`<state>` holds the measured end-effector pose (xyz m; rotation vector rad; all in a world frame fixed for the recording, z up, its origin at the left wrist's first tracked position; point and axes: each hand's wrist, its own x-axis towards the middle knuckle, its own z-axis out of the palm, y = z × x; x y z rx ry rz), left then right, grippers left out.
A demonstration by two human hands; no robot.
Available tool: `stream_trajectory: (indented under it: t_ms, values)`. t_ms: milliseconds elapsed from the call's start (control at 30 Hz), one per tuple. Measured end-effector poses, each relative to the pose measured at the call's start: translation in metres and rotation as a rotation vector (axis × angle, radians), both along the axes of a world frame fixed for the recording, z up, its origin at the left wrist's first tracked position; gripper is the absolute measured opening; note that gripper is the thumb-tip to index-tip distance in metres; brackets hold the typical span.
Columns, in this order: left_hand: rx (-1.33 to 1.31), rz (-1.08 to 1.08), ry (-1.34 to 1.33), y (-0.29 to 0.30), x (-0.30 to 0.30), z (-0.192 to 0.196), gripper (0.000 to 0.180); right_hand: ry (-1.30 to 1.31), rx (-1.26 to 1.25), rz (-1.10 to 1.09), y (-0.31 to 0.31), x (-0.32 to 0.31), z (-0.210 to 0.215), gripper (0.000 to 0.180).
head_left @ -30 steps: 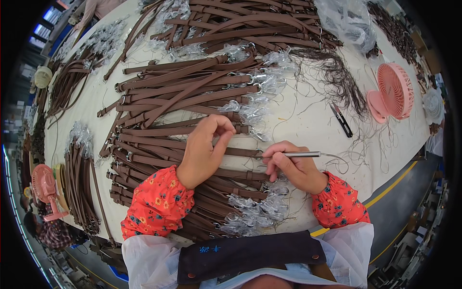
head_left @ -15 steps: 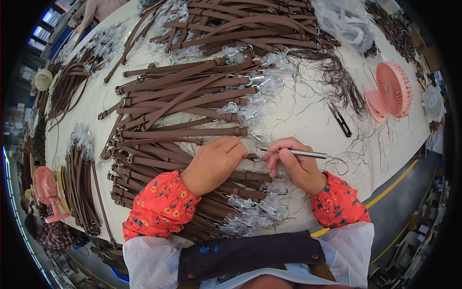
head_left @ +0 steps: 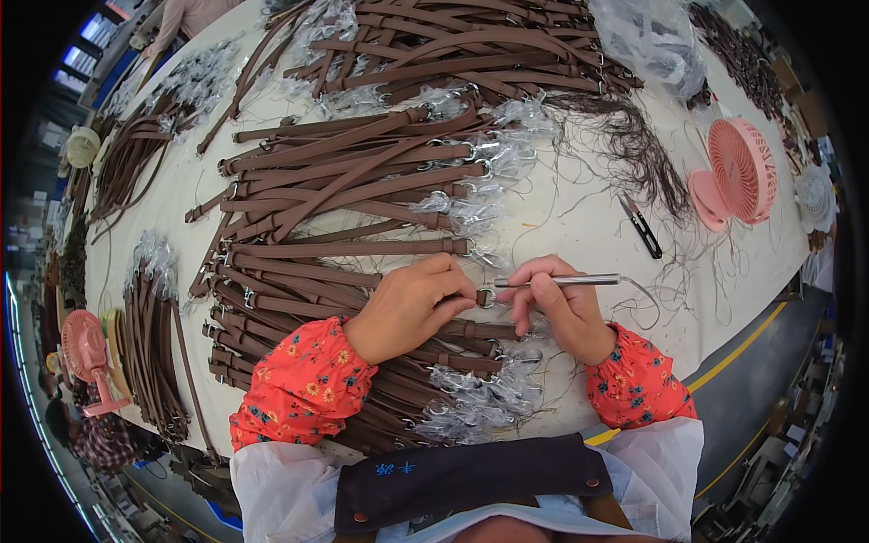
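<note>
My left hand [head_left: 412,301] is closed in a pinch on the end of a brown leather strap [head_left: 479,295], with a metal ring [head_left: 489,298] showing just past the fingertips. Facing it, my right hand [head_left: 561,303] grips a slim silver pen-shaped tool [head_left: 579,280] with a thin cord trailing from its back end. The tool's tip is by the strap end; whether they touch I cannot tell. Under and around my left hand lie many brown straps [head_left: 362,246], their metal clasps wrapped in clear plastic [head_left: 484,394].
Black thread snips [head_left: 641,226] lie right of my hands, near a tangle of dark threads [head_left: 625,136] and a pink fan [head_left: 738,172]. More straps [head_left: 489,45] are heaped at the far side. Another pink fan [head_left: 86,348] stands left, beside a strap bundle [head_left: 154,353].
My left hand has shifted slightly right, and the strap end with its ring now shows beyond the fingers. The pen-shaped tool has risen slightly and lies more level.
</note>
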<state>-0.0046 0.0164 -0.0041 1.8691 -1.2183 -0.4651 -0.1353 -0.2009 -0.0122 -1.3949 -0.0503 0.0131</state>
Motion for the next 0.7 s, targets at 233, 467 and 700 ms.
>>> stream_trajectory:
  t_ms: [233, 467, 700]
  values:
    - [0.059, 0.075, 0.274, 0.003, 0.005, 0.003, 0.014, 0.204, -0.141, 0.158, 0.000, 0.000, 0.014, 0.033]
    - [0.109, 0.072, 0.337, 0.004, 0.008, 0.011, 0.013, 0.222, -0.165, 0.165, 0.001, 0.001, 0.015, 0.033]
    - [0.097, 0.031, 0.348, 0.005, 0.008, 0.012, 0.012, 0.235, -0.143, 0.153, 0.001, 0.000, 0.014, 0.033]
